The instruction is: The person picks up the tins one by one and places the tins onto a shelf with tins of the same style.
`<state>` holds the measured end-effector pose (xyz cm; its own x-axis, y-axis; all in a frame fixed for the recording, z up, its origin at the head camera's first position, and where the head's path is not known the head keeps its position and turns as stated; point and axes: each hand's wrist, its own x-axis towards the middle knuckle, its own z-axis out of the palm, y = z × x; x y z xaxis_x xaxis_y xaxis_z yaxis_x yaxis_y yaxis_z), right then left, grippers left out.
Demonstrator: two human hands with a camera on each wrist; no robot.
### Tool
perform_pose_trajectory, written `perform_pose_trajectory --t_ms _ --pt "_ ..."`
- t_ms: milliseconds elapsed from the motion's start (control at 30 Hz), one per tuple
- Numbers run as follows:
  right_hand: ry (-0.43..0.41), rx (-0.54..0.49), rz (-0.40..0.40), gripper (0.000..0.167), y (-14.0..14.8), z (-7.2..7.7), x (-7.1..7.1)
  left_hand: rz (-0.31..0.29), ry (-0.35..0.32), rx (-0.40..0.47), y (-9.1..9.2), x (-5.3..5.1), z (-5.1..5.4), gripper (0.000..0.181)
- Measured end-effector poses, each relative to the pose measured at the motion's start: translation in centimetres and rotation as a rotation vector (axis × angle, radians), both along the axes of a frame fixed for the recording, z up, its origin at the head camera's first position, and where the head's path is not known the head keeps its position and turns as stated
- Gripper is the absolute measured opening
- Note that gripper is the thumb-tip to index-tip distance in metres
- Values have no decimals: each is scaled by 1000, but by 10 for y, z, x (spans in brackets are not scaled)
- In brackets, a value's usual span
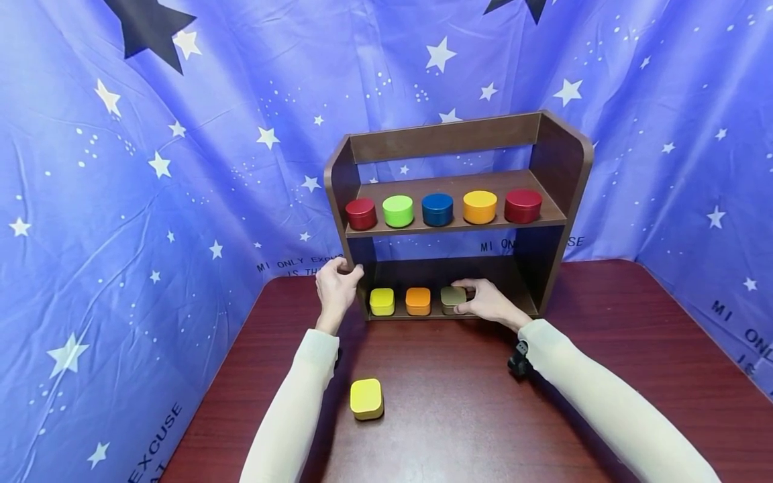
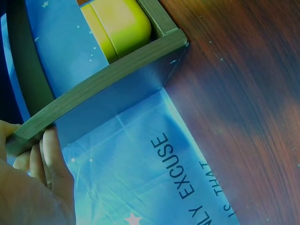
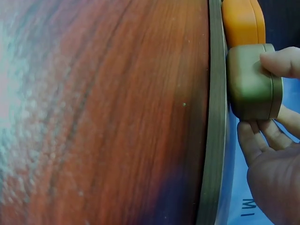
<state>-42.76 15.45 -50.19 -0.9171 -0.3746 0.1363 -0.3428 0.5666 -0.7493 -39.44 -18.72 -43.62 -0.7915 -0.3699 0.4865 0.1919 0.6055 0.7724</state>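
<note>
On the lower board of a brown two-tier wooden shelf (image 1: 443, 144) stand three square tins: a yellow tin (image 1: 382, 302), an orange tin (image 1: 418, 302) and an olive-bronze tin (image 1: 453, 300). My right hand (image 1: 488, 302) holds the olive-bronze tin at its right side, thumb on one edge and fingers around the other, as the right wrist view shows. At the shelf's left side panel (image 2: 112, 70), my left hand (image 1: 337, 288) grips the edge between thumb and fingers. Another yellow square tin (image 1: 366, 399) rests on the table, nearer than the shelf.
Several round tins line the upper board: a red one (image 1: 361, 214), a light green one (image 1: 398, 211), a blue one (image 1: 437, 210), a gold one (image 1: 480, 207) and another red one (image 1: 523, 206). A blue star-printed cloth (image 1: 241, 174) hangs around the dark red table (image 1: 447, 416).
</note>
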Motion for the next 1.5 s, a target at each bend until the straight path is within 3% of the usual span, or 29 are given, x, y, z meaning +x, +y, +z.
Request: perform_pose_trajectory --t_ms 567,900,1500 --pt "-27 -5 19 67 7 -2 0 -9 8 -12 3 -1 0 19" --pt "-51 -49 22 83 11 2 4 -1 14 -22 4 -3 0 19" --pt "80 -71 -2 74 16 17 17 10 3 -8 1 0 1 19"
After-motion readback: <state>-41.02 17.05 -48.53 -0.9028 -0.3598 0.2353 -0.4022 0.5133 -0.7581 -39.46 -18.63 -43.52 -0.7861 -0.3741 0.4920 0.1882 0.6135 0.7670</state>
